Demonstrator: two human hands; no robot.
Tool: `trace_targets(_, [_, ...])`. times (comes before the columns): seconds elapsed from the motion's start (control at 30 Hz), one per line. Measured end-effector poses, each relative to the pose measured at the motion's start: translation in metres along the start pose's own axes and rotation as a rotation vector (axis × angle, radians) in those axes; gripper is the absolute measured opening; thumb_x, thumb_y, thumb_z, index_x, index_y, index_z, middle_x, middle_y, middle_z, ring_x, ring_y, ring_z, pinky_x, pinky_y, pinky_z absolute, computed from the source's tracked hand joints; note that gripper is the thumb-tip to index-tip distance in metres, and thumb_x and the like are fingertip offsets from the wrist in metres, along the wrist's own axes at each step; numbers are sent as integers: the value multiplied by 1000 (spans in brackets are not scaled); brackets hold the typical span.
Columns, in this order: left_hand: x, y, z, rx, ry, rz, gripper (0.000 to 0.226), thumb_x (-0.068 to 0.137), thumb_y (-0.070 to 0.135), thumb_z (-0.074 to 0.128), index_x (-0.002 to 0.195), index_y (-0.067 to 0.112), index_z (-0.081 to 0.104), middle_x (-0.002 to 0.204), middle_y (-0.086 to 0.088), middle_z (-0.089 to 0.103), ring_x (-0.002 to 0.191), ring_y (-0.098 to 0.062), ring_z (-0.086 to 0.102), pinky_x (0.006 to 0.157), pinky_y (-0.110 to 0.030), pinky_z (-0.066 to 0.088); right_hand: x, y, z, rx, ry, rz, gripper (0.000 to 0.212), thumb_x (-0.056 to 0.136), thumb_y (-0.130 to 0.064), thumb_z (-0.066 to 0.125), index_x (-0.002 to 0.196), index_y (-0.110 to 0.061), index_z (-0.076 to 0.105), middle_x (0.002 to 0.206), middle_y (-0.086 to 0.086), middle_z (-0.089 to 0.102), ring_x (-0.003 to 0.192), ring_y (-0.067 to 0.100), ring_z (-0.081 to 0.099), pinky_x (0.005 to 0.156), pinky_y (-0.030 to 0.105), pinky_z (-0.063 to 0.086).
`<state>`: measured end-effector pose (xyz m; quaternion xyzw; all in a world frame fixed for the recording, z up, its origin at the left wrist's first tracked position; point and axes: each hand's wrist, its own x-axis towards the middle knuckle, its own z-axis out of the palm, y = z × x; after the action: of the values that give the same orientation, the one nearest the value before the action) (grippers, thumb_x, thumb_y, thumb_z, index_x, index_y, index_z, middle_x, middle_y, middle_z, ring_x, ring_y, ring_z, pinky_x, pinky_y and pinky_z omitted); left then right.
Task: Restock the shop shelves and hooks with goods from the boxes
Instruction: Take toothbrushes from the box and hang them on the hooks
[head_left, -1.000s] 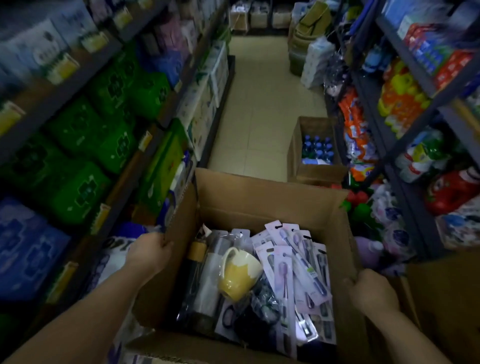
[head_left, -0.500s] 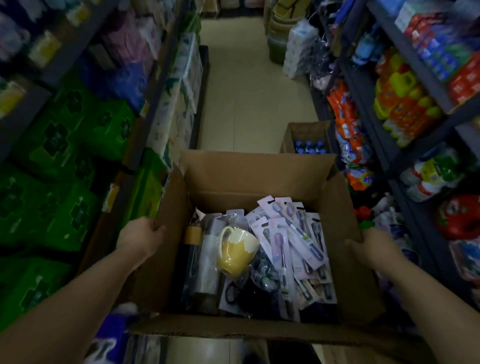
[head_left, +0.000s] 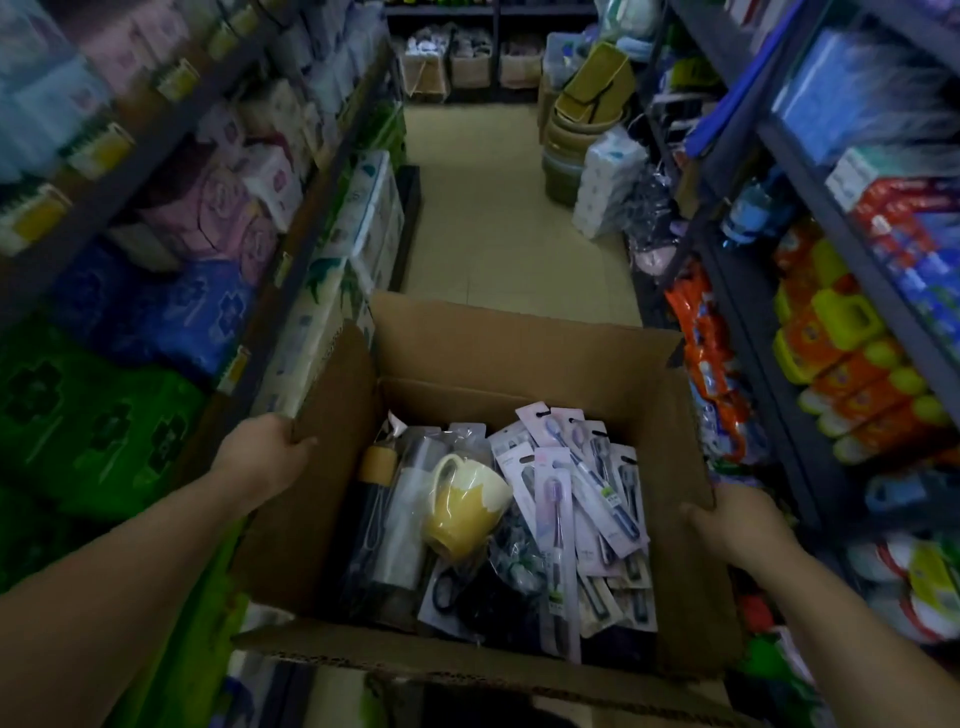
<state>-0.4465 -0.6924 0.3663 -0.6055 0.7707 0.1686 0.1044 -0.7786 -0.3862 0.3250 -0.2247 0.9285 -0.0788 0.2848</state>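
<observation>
The person carried an open cardboard box (head_left: 519, 358) down a narrow shop aisle, one hand on each side so the load stayed level. The left hand (head_left: 262, 457) gripped the edge of the left flap, thumb over the top and fingers curled behind the card. The right hand (head_left: 737, 525) held the right wall from outside, its thumb hooked over the rim; the fingers were hidden behind the card, so how they lay could not be told.

The goods to be shelved were all in the box: a yellow mug (head_left: 462, 504) lying tilted near the middle, carded toothbrushes (head_left: 576, 483) fanned out to its right, a wrapped bottle (head_left: 402, 519) to its left, and what looked like black scissors (head_left: 457, 597) in a packet at the near end, though that corner was too dark to be sure. The flaps stood open, probably so that things could be picked out once the box was set down.

Left shelves (head_left: 291, 156) held green, blue and pink wrapped packs; right shelves (head_left: 810, 171) held orange pouches and yellow-capped bottles. Ahead, stacked tubs (head_left: 576, 135) and white tissue packs (head_left: 608, 182) crowded the right side of the tiled floor (head_left: 493, 234), narrowing the way. With both hands taken by the box, nothing could be hung or shelved until it was put down.
</observation>
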Motion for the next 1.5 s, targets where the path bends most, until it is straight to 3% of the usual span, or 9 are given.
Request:
trace_targets(0.2, [104,48,-57,-77,39,8,27,93,34,56,77,13,56,77,-8,59,68,-19,57,49,-28,38,93,-75,-70,-15,34,-10,34,91,-30,60,96,3,68,89,18,67,65,23,54,57,30,40])
trace_targets(0.37, [215,85,-86,-98,48,61,28,93,32,57,75,10,55,73,-7,57,65,-19,55,48,-27,34,181,-142,-101,-19,54,-5,33,90,-28,63,105,1,64,103,16,66,91,29,60,70,29,43])
trace_targets(0.5, [312,113,-103,-36,7,108,28,94,32,56,85,5,60,70,-4,51,67,-20,52,47,-28,32,247,-193,-115,-7,87,47,34,90,-27,63,104,3,63,101,19,64,79,24,52,73,31,45])
trace_targets(0.63, [402,149,-131,-8,-8,147,37,92,32,58,63,12,47,63,-4,47,58,-18,46,45,-27,28,301,-234,-133,33,87,77,32,89,-27,64,101,3,65,85,13,59,74,24,52,70,30,44])
trace_targets(0.8, [492,214,-180,22,3,199,34,93,33,57,66,14,47,68,-5,51,59,-16,50,45,-26,30,352,-271,-162,83,101,134,26,90,-26,63,91,0,66,92,17,67,79,26,59,68,30,43])
trace_targets(0.9, [537,253,-201,16,34,222,32,92,33,59,69,12,50,69,-5,52,59,-16,50,44,-27,31,386,-288,-179,98,100,182,25,92,-28,60,87,-3,64,88,12,65,67,16,48,62,26,35])
trace_targets(1.07, [616,322,-213,43,7,307,24,92,30,59,84,8,62,70,-6,59,61,-18,57,44,-25,34,466,-297,-197,160,121,229,33,90,-32,61,100,-2,67,81,6,58,68,17,49,67,28,44])
trace_targets(1.33, [740,462,-201,143,-95,429,24,94,30,55,94,9,65,72,-4,60,61,-15,56,45,-25,34,576,-296,-207,285,112,344,27,92,-27,59,98,-1,65,96,15,67,75,23,55,72,32,46])
trace_targets(1.5, [787,546,-190,201,-100,542,22,94,30,55,86,10,61,68,-3,57,57,-13,52,44,-24,33,606,-297,-211,425,127,477,30,95,-29,53,69,-14,56,70,2,59,71,21,58,64,30,44])
